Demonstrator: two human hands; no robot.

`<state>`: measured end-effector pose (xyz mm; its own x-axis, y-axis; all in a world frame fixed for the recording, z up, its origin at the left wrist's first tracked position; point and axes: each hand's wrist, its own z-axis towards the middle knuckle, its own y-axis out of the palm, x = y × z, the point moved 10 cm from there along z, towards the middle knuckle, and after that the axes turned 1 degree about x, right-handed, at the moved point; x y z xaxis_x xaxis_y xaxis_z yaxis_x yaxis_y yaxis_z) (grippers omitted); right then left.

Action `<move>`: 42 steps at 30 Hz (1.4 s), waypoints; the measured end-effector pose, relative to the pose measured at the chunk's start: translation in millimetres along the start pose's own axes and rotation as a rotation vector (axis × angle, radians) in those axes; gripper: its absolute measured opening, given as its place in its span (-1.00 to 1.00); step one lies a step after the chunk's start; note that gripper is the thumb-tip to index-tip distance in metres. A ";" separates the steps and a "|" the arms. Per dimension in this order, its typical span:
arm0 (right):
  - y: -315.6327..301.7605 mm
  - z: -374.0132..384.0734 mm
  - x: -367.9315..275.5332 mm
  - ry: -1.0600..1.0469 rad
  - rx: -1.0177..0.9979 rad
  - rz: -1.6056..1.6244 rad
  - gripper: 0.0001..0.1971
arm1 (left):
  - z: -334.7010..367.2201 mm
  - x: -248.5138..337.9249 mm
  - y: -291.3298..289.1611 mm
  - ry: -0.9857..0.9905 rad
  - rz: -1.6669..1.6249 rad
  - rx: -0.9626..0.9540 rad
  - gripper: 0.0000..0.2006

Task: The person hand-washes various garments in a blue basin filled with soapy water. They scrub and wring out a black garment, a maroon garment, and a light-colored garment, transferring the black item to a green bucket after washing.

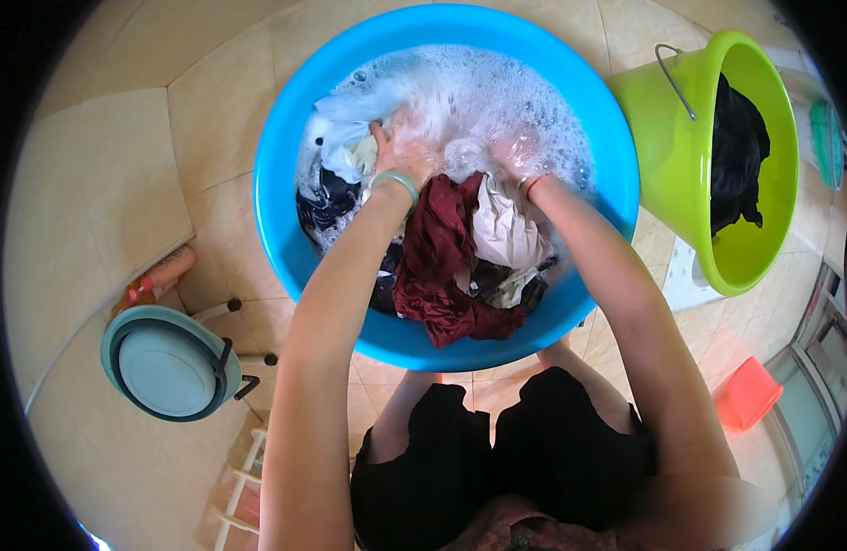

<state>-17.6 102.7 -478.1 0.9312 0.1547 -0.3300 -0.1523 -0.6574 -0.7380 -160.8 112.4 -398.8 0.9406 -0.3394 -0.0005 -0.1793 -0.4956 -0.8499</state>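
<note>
A wide blue basin [275,230] holds foamy water and wet clothes. My left hand [405,151], with a pale green bangle at the wrist, is partly sunk in the suds beside pale blue cloth [355,106]. One of its fingers shows stretched out and apart; foam covers the rest. My right hand [518,156], a red band on its wrist, is blurred under the foam, its fingers hidden. Between my wrists lie a dark red garment [439,253] and a whitish garment [506,225], bunched up toward me. Dark cloth [327,200] floats at the basin's left side.
Right of the basin, a lime green bucket [662,147] leans toward it with black cloth [738,161] inside. A grey-green folding basin [166,363] stands at left, near a white rack [242,487]. A coral red container [750,395] sits on the tiled floor at right.
</note>
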 end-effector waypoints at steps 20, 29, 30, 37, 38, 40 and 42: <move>-198.9 -188.8 -113.9 -0.145 0.342 1.695 -0.65 | -106.7 50.7 -114.4 -0.053 -2.519 0.040 -0.16; -181.3 -225.2 -218.1 -0.555 0.748 0.346 -0.81 | -84.0 79.3 -58.6 0.757 -2.963 -0.979 -0.44; -183.5 -219.6 -217.0 -0.560 0.775 0.345 -0.83 | -78.3 78.1 -50.4 0.680 -2.965 -0.888 -0.44; -186.5 -175.8 -181.6 -0.493 0.938 0.494 -0.79 | -88.6 39.3 -40.1 0.224 -2.879 0.433 -0.60; -186.5 -163.6 -170.2 -0.470 0.903 0.432 -0.81 | -88.0 35.6 -41.2 0.090 -2.758 0.353 -0.63; -178.5 -111.5 -109.8 -0.294 0.768 0.484 -0.84 | -90.2 51.7 -19.2 -0.455 -2.634 0.332 -0.63; -153.2 -88.5 -73.9 -0.120 0.773 0.520 -0.86 | -90.7 65.7 -10.9 -0.688 -2.581 0.225 -0.62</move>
<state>-33.7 126.7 -288.5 0.6505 0.0823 -0.7550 -0.7576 0.0006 -0.6527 -123.2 23.0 -341.8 -0.7574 0.5003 0.4196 0.6480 0.6553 0.3882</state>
